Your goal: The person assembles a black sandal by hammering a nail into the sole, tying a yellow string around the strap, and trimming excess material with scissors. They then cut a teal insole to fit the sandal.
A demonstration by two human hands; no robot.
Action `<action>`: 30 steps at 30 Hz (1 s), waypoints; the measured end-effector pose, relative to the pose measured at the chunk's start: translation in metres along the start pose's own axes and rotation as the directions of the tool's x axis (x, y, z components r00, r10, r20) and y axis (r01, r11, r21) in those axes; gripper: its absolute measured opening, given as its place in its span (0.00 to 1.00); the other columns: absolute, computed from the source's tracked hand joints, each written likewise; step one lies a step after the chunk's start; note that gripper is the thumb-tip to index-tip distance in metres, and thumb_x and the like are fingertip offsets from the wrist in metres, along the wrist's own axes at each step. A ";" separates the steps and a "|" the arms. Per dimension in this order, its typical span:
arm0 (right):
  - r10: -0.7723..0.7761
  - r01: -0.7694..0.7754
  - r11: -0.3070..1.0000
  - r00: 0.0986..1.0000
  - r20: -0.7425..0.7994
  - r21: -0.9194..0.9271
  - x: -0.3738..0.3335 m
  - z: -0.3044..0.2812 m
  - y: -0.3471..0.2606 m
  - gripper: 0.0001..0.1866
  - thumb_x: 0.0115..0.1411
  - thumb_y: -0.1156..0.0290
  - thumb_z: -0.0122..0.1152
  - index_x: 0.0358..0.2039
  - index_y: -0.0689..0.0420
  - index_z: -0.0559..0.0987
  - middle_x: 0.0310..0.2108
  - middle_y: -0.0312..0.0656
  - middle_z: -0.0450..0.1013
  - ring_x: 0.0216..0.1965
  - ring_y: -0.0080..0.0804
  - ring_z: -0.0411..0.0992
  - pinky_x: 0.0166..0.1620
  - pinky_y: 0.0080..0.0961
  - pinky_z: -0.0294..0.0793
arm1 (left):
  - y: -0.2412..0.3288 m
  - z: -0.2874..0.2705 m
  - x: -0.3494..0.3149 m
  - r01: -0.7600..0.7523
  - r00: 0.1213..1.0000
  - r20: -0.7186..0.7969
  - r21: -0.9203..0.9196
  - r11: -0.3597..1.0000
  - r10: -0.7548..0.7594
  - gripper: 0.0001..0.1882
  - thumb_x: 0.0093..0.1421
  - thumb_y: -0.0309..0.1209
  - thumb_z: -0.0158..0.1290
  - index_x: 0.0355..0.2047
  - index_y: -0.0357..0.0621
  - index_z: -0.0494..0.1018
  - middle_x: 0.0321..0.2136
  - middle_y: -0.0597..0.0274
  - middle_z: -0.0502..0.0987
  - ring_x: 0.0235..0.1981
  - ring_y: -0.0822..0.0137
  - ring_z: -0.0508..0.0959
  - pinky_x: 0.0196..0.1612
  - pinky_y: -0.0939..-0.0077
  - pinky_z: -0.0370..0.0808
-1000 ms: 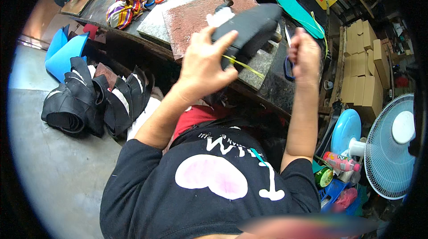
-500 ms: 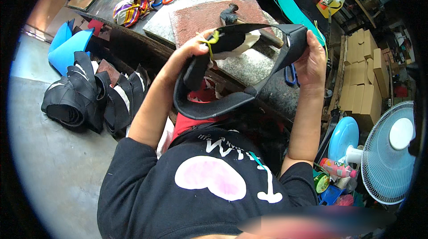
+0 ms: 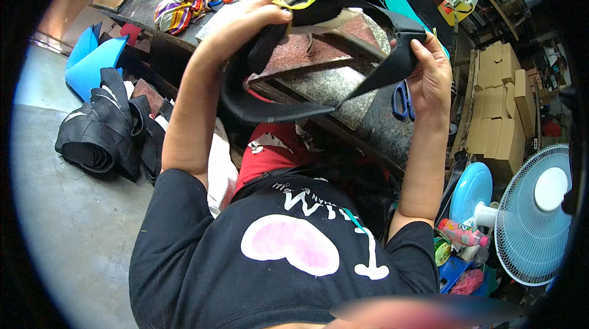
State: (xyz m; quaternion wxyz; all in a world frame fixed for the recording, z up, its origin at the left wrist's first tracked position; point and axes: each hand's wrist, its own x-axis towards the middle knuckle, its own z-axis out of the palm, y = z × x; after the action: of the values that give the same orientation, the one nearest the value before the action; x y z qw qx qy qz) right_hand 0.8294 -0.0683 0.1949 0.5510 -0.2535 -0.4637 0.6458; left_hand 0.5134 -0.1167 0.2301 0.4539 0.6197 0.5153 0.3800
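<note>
Left hand [image 3: 254,15] and right hand [image 3: 431,74] apart, I grip opposite sides of a matte black loop [image 3: 273,112] above the stone slab [image 3: 319,85]; it bends at sharp corners, a yellow tie [image 3: 299,2] near my left thumb; part of my right hand hides behind it, its shadowed inside unclear; since half a second ago it has moved farther over the slab.

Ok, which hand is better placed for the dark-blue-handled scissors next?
Right hand, likely: the dark-blue-handled scissors lie beside it; the left hand is farther. Both hold the black band.
</note>
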 end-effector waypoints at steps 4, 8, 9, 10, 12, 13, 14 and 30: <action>-0.004 0.004 1.000 0.999 -0.036 0.012 0.003 0.009 0.013 0.07 0.63 0.80 0.57 0.40 0.55 0.74 0.37 0.40 0.78 0.37 0.25 0.79 0.41 0.21 0.80 | 0.022 0.026 0.004 -0.422 0.634 -0.202 0.719 0.553 0.746 0.14 0.59 0.30 0.56 0.44 0.41 0.77 0.38 0.52 0.78 0.35 0.64 0.78 0.39 0.72 0.74; -0.094 0.090 0.993 0.994 -0.056 -0.073 -0.001 0.020 0.019 0.08 0.60 0.78 0.63 0.35 0.52 0.72 0.32 0.32 0.76 0.27 0.17 0.75 0.28 0.14 0.76 | 0.024 0.083 0.016 -0.495 0.733 -0.147 0.555 0.669 0.665 0.12 0.58 0.33 0.59 0.39 0.38 0.77 0.29 0.53 0.78 0.29 0.60 0.79 0.35 0.69 0.74; -0.162 0.153 0.979 0.985 -0.061 -0.131 -0.004 0.022 0.019 0.08 0.60 0.77 0.64 0.34 0.53 0.73 0.30 0.31 0.76 0.26 0.14 0.72 0.27 0.12 0.73 | 0.023 0.087 0.018 -0.507 0.712 -0.157 0.559 0.656 0.684 0.12 0.58 0.33 0.59 0.39 0.39 0.78 0.31 0.52 0.78 0.30 0.58 0.79 0.36 0.68 0.75; -0.169 0.153 0.973 0.983 -0.077 -0.174 -0.006 0.025 0.018 0.08 0.60 0.77 0.64 0.34 0.54 0.72 0.30 0.31 0.75 0.26 0.14 0.72 0.27 0.12 0.72 | 0.023 0.089 0.021 -0.519 0.696 -0.154 0.568 0.639 0.702 0.12 0.58 0.33 0.59 0.39 0.39 0.78 0.32 0.52 0.78 0.31 0.57 0.80 0.36 0.68 0.76; -0.221 0.203 0.954 0.973 -0.065 -0.220 -0.010 0.030 0.017 0.08 0.61 0.77 0.64 0.33 0.55 0.72 0.30 0.31 0.75 0.27 0.13 0.72 0.27 0.11 0.72 | 0.024 0.092 0.026 -0.525 0.653 -0.079 0.670 0.526 0.753 0.11 0.57 0.32 0.59 0.38 0.41 0.78 0.32 0.53 0.78 0.32 0.56 0.80 0.37 0.67 0.77; -0.240 0.214 0.933 0.969 -0.060 -0.289 -0.013 0.032 0.017 0.07 0.61 0.77 0.64 0.33 0.56 0.72 0.30 0.31 0.73 0.28 0.12 0.70 0.29 0.10 0.71 | 0.025 0.092 0.028 -0.524 0.635 -0.034 0.715 0.463 0.772 0.10 0.57 0.32 0.58 0.38 0.41 0.78 0.33 0.54 0.78 0.33 0.55 0.80 0.37 0.66 0.77; -0.261 0.234 0.924 0.964 -0.054 -0.302 -0.014 0.034 0.017 0.07 0.61 0.77 0.64 0.33 0.56 0.72 0.30 0.31 0.73 0.28 0.12 0.70 0.29 0.10 0.71 | 0.026 0.093 0.029 -0.494 0.648 -0.032 0.742 0.453 0.761 0.09 0.57 0.31 0.58 0.36 0.41 0.78 0.32 0.54 0.78 0.33 0.55 0.80 0.37 0.66 0.77; -0.079 0.085 0.995 0.988 -0.130 0.047 -0.023 0.023 0.017 0.06 0.61 0.79 0.60 0.36 0.55 0.73 0.33 0.37 0.78 0.31 0.21 0.78 0.31 0.16 0.80 | 0.035 0.079 0.004 -0.367 0.789 -0.283 0.496 0.787 0.546 0.13 0.62 0.37 0.49 0.30 0.40 0.74 0.28 0.48 0.77 0.34 0.47 0.79 0.38 0.56 0.76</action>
State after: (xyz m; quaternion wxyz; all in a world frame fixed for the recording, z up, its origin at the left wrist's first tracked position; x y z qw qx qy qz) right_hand 0.8076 -0.0966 0.1857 0.6123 -0.2605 -0.4201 0.6170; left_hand 0.5988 -0.1280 0.2395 0.0838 0.7152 0.4979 0.4833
